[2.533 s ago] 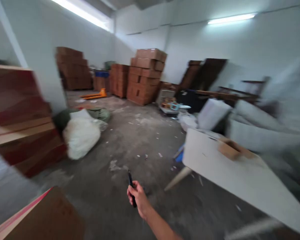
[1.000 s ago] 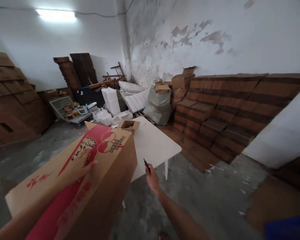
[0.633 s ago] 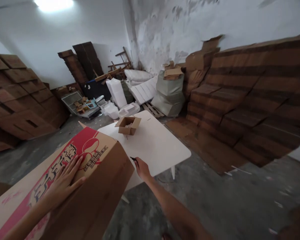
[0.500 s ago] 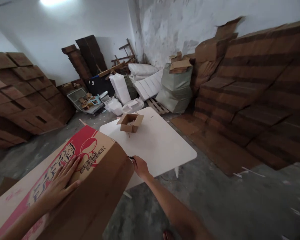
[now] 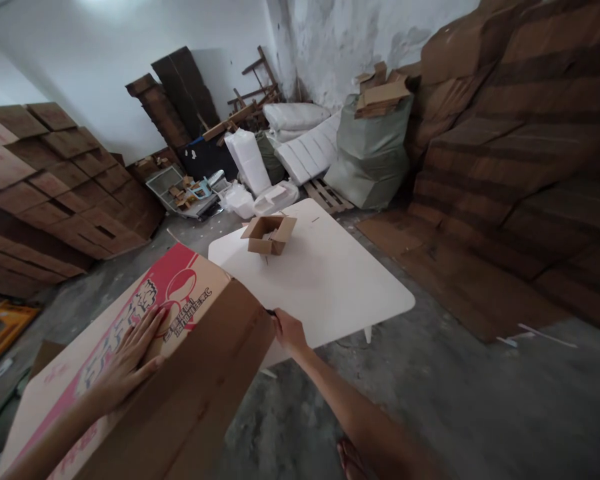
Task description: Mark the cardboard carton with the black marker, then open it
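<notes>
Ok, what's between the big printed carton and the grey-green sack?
Head view: past the carton, the white table with the small open box on it, then a wooden pallet.

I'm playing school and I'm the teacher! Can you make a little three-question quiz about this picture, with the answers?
1. Where is the person's left hand?
A) flat on the big box
B) on the floor
C) up in the air

2. True or false: the small box on the white table has its flaps open.

3. Fill the gap: flat brown pieces of ____ lie on top of the green bag.

Key:
1. A
2. True
3. cardboard
</notes>
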Motion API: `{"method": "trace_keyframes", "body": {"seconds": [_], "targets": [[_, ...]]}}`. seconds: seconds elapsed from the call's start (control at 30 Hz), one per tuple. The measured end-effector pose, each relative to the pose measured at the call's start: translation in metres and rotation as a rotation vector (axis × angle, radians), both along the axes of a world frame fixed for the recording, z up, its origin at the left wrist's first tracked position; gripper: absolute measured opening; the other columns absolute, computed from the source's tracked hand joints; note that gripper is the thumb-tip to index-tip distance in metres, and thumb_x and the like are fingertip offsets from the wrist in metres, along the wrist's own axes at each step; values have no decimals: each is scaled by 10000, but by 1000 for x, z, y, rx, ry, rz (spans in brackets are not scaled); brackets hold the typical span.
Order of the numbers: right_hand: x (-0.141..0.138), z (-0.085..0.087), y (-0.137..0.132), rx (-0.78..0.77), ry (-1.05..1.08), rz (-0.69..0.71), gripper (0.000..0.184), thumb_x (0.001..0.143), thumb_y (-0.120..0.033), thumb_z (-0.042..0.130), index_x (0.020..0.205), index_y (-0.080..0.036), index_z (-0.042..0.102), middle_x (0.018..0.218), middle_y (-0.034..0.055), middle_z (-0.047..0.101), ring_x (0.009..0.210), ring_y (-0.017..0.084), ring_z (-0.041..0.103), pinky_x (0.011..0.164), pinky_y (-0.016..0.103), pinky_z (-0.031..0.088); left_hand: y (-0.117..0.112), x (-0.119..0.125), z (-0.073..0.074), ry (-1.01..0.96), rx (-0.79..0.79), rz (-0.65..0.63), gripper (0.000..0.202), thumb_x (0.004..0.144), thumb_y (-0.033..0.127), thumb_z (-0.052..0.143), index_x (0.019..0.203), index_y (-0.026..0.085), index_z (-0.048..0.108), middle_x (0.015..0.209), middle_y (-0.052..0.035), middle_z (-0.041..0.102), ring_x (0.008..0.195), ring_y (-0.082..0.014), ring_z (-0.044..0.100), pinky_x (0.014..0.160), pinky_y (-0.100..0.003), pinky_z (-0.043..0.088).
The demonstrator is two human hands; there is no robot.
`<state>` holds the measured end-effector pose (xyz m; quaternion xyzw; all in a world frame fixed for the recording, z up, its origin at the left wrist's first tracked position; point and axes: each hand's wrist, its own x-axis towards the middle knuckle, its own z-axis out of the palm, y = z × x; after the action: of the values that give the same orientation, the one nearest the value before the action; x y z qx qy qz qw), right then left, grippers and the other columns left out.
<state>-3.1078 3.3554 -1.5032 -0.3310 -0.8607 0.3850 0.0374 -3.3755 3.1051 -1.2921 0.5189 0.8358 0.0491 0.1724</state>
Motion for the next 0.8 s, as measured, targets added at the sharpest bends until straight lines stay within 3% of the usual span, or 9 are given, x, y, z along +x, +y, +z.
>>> {"method": "trace_keyframes", "body": {"seconds": [0.2, 0.37, 0.57, 0.7, 0.8], "targets": [[-19, 20, 1, 3, 55, -54, 399, 1032, -368, 217, 1001, -207, 581, 881, 50, 692, 820, 193, 629, 667, 268, 353, 1, 0, -2, 21, 2, -10, 725, 949, 556, 328, 1558, 382, -25, 1668, -58, 85, 1520, -320, 90, 1195, -625, 138], [-14, 15, 5, 18, 51, -39, 383, 1033, -389, 252, 986, -216, 591, 941, 47, 700, 878, 193, 633, 698, 266, 358, 1, 1, -4, 43, 9, -26, 730, 954, 551, 327, 1561, 365, -35, 1667, -62, 96, 1521, -320, 80, 1203, -612, 128], [-8, 10, 11, 21, -13, -51, 287, 1002, -304, 344, 993, -212, 616, 940, 56, 710, 842, 193, 635, 682, 269, 353, 2, 2, -3, 55, 4, -1, 744, 950, 569, 340, 1560, 365, -34, 1669, -55, 76, 1523, -312, 78, 1208, -603, 127], [-17, 13, 12, 28, -2, -70, 325, 1022, -358, 305, 1084, -233, 599, 1014, 49, 704, 919, 190, 634, 740, 265, 376, 5, 4, -1, 47, -2, -3, 747, 948, 584, 330, 1561, 361, -34, 1668, -53, 78, 1525, -295, 71, 1210, -593, 127], [-13, 9, 11, 12, -37, -58, 293, 1014, -356, 347, 1036, -235, 613, 975, 47, 708, 898, 189, 642, 726, 264, 378, 7, 6, 0, 45, -8, 5, 757, 948, 596, 320, 1563, 340, -40, 1666, -65, 91, 1526, -288, 70, 1212, -591, 113]]}}
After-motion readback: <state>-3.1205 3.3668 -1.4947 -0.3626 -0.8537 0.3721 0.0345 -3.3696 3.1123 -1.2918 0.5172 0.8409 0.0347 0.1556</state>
